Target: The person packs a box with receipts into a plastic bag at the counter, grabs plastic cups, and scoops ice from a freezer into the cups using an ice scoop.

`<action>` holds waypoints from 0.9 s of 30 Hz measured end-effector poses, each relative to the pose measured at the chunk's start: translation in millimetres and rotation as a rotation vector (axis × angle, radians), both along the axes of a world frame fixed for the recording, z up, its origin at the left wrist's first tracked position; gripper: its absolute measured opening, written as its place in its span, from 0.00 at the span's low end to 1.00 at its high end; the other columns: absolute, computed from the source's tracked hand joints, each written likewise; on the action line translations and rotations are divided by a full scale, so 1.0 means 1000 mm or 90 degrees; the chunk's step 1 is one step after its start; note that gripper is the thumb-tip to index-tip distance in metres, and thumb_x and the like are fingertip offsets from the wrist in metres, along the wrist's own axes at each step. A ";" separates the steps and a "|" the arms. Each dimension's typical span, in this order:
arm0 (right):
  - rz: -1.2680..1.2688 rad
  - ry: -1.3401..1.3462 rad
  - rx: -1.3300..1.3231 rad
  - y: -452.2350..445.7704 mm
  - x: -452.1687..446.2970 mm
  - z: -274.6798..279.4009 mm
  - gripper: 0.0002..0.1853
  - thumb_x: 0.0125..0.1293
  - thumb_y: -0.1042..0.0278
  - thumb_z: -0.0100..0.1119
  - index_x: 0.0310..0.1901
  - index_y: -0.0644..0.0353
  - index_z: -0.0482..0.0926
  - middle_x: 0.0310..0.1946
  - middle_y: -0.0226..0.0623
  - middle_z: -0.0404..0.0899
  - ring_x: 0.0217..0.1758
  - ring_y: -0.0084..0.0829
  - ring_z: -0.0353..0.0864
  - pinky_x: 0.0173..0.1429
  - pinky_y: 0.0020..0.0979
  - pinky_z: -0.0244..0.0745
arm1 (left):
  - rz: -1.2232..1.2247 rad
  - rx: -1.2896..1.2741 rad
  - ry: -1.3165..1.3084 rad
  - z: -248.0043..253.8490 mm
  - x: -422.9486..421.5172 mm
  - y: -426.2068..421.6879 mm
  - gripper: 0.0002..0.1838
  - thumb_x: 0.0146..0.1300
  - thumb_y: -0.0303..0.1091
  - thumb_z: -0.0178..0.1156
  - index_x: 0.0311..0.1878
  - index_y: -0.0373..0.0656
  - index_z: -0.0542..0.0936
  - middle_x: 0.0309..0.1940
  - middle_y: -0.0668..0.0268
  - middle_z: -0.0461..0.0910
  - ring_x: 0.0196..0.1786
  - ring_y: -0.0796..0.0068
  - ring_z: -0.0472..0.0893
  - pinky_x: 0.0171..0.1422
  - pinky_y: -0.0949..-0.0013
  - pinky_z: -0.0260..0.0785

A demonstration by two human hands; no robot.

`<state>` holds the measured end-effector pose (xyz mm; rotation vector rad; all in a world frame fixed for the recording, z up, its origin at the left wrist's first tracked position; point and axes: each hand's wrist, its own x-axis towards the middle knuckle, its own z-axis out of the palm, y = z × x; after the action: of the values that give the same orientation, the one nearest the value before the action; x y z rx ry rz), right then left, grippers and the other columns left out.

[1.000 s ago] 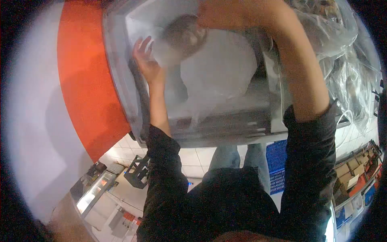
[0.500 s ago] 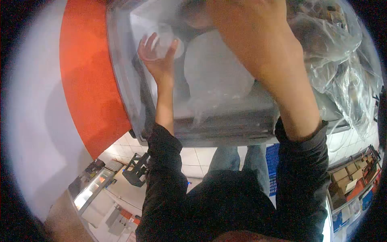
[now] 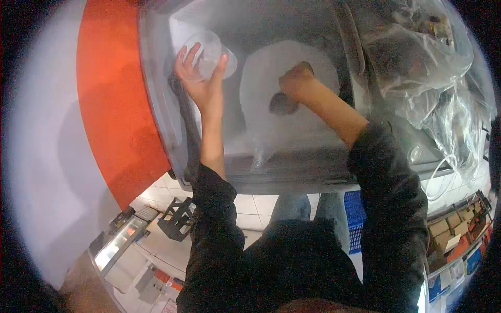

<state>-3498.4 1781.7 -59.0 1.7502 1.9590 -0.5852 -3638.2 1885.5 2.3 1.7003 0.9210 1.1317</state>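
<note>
My left hand [image 3: 201, 73] is wrapped round a translucent plastic cup [image 3: 210, 48] at the upper left of a grey bin [image 3: 156, 104]. Right of it, my right hand [image 3: 298, 82] is closed, low over a round pale mass [image 3: 266, 68] inside the bin. A dark, roundish object [image 3: 282, 104] shows just below that fist, and its handle, if any, is hidden in the fingers. Haze or clear film softens the view into the bin.
Crumpled clear plastic [image 3: 443, 94] covers things on the right. An orange and white surface [image 3: 112, 104] borders the left side. Lower down are a black stand [image 3: 176, 219], a blue crate [image 3: 355, 221] and shelves with cardboard boxes [image 3: 443, 232].
My right hand has come down from the upper edge with the dark object to the pale mass. My left hand has closed round the cup and stays near the same place.
</note>
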 end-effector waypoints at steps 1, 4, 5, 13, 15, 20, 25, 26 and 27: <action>-0.021 0.035 0.053 0.000 0.001 0.008 0.14 0.55 0.55 0.59 0.35 0.56 0.83 0.33 0.36 0.82 0.40 0.39 0.81 0.42 0.43 0.72 | -0.002 -0.010 0.004 0.003 0.000 -0.001 0.42 0.44 0.24 0.71 0.61 0.40 0.57 0.55 0.55 0.66 0.61 0.64 0.66 0.66 0.57 0.59; -0.071 0.042 0.072 0.006 -0.020 -0.008 0.15 0.56 0.52 0.58 0.35 0.54 0.83 0.31 0.38 0.82 0.40 0.39 0.81 0.43 0.43 0.73 | -0.002 -0.015 0.032 0.007 -0.002 -0.009 0.43 0.43 0.24 0.72 0.60 0.39 0.57 0.55 0.55 0.66 0.60 0.65 0.66 0.66 0.58 0.59; -0.078 0.037 0.077 0.012 -0.020 -0.007 0.15 0.56 0.52 0.58 0.35 0.54 0.83 0.31 0.38 0.82 0.40 0.39 0.81 0.43 0.43 0.73 | -0.002 0.005 0.042 0.008 0.003 -0.006 0.43 0.43 0.24 0.72 0.61 0.39 0.57 0.55 0.56 0.66 0.60 0.65 0.66 0.66 0.58 0.59; -0.008 0.127 0.019 0.009 -0.026 -0.017 0.17 0.56 0.50 0.57 0.37 0.55 0.82 0.34 0.39 0.82 0.40 0.36 0.82 0.43 0.40 0.73 | -0.044 0.049 0.078 0.006 0.000 -0.006 0.38 0.50 0.26 0.68 0.62 0.37 0.57 0.57 0.57 0.67 0.61 0.67 0.65 0.67 0.61 0.58; 0.012 0.166 0.008 0.003 -0.054 -0.025 0.18 0.54 0.50 0.59 0.37 0.55 0.82 0.35 0.39 0.82 0.40 0.36 0.82 0.43 0.40 0.73 | -0.055 0.059 0.089 0.008 0.003 -0.006 0.38 0.50 0.26 0.67 0.62 0.37 0.56 0.57 0.56 0.67 0.62 0.67 0.65 0.67 0.61 0.57; -0.060 0.266 -0.017 0.003 -0.034 -0.022 0.19 0.51 0.50 0.62 0.37 0.57 0.82 0.35 0.37 0.83 0.39 0.36 0.82 0.42 0.38 0.73 | -0.064 0.063 0.064 0.007 0.002 -0.005 0.38 0.50 0.24 0.67 0.62 0.38 0.56 0.57 0.56 0.68 0.61 0.63 0.66 0.66 0.60 0.59; -0.167 0.417 -0.268 0.026 -0.003 0.005 0.18 0.46 0.51 0.62 0.29 0.60 0.82 0.24 0.34 0.80 0.27 0.32 0.78 0.31 0.34 0.72 | -0.094 0.091 0.031 0.007 -0.001 -0.003 0.38 0.50 0.22 0.66 0.62 0.39 0.56 0.57 0.55 0.68 0.61 0.62 0.66 0.66 0.58 0.60; -0.171 0.414 -0.265 0.030 0.006 0.012 0.18 0.46 0.51 0.62 0.29 0.60 0.82 0.24 0.34 0.80 0.27 0.32 0.78 0.31 0.34 0.72 | -0.106 0.106 0.030 0.006 -0.003 -0.001 0.38 0.50 0.22 0.66 0.62 0.39 0.56 0.57 0.55 0.68 0.62 0.62 0.66 0.66 0.58 0.60; -0.188 0.419 -0.253 0.035 0.018 0.024 0.18 0.45 0.50 0.62 0.27 0.59 0.81 0.22 0.34 0.79 0.24 0.31 0.76 0.29 0.34 0.70 | -0.110 0.108 0.023 0.004 -0.005 0.000 0.38 0.50 0.22 0.66 0.62 0.39 0.56 0.57 0.55 0.68 0.62 0.62 0.66 0.66 0.58 0.60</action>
<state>-3480.3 1816.7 -34.8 1.7204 1.7746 -1.7042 -3643.0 1885.6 6.6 1.9044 0.7001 1.0903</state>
